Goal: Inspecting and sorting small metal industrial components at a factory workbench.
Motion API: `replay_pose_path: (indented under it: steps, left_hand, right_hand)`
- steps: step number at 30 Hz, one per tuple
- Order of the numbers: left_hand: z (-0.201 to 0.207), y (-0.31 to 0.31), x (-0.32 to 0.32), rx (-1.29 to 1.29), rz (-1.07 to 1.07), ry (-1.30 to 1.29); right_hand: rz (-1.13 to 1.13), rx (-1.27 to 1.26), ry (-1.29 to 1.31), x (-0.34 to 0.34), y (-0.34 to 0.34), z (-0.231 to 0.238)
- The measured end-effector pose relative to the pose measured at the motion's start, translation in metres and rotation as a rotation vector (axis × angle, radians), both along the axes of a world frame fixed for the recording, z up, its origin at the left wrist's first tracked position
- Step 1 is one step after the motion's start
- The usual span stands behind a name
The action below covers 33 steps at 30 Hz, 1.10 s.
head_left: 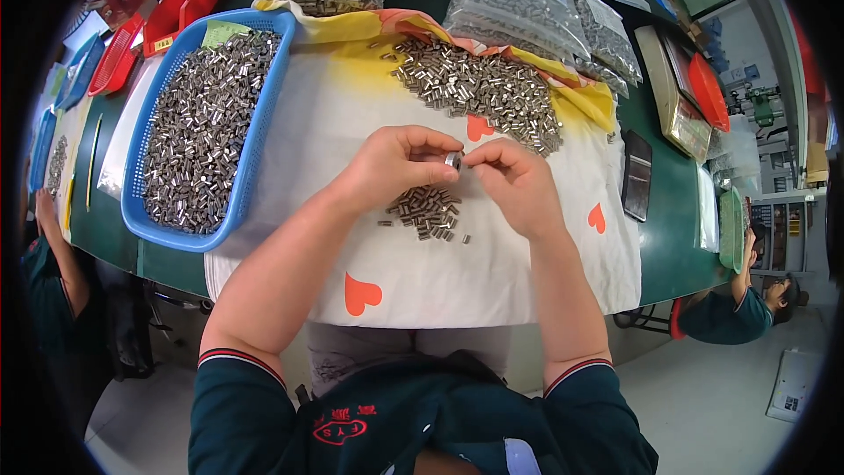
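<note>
My left hand point(396, 163) pinches a small round metal ring point(454, 160) between thumb and fingers, over the middle of a white cloth point(457, 286) printed with red hearts. Fingertips of my right hand point(520, 186) are closed at the ring's right side; whatever they hold is hidden or too small to make out. Just below both hands lies a small heap of short metal cylinders point(426, 211), with a few loose ones at its edges. Beyond my hands spreads a larger pile of similar cylinders point(479, 84).
A blue plastic basket point(130, 198) full of metal cylinders stands at left. Clear bags of metal parts point(514, 4) line the back. On the green table point(673, 251) at right lies a dark phone point(637, 176). Other people sit at far left and far right point(725, 315).
</note>
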<state>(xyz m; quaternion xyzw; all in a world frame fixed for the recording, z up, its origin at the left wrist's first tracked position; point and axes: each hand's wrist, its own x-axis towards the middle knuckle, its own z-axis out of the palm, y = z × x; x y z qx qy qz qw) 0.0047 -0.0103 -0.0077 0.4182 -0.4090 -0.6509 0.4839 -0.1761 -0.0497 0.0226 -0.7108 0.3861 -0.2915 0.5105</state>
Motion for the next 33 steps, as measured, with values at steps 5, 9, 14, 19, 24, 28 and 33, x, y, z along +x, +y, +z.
replay_pose_path:
  steps: [5,9,14,19,24,28,33]
  left_hand:
    - [-0.002,0.000,-0.001,-0.026,-0.016,-0.001]
    - [-0.002,0.000,0.001,-0.011,-0.036,-0.056]
    - [-0.003,0.002,-0.003,-0.019,0.024,-0.170]
    - [0.005,0.002,-0.001,-0.003,-0.067,-0.116]
    - [0.003,0.004,-0.001,-0.033,-0.084,-0.174]
    - [0.007,0.005,-0.001,-0.060,-0.187,-0.218]
    - [0.006,0.003,0.002,-0.039,-0.095,-0.124]
  right_hand:
    - [-0.015,0.022,-0.029,0.003,0.002,-0.007]
    - [-0.027,0.019,0.008,0.002,0.003,-0.006]
    - [-0.031,-0.195,0.164,0.006,0.011,0.002]
    - [-0.015,0.161,0.012,-0.004,-0.004,-0.007]
    - [-0.097,0.003,0.293,-0.011,-0.028,-0.005]
    - [-0.211,-0.734,0.593,-0.005,-0.061,-0.018]
    - [-0.130,-0.786,0.667,-0.002,-0.054,-0.026]
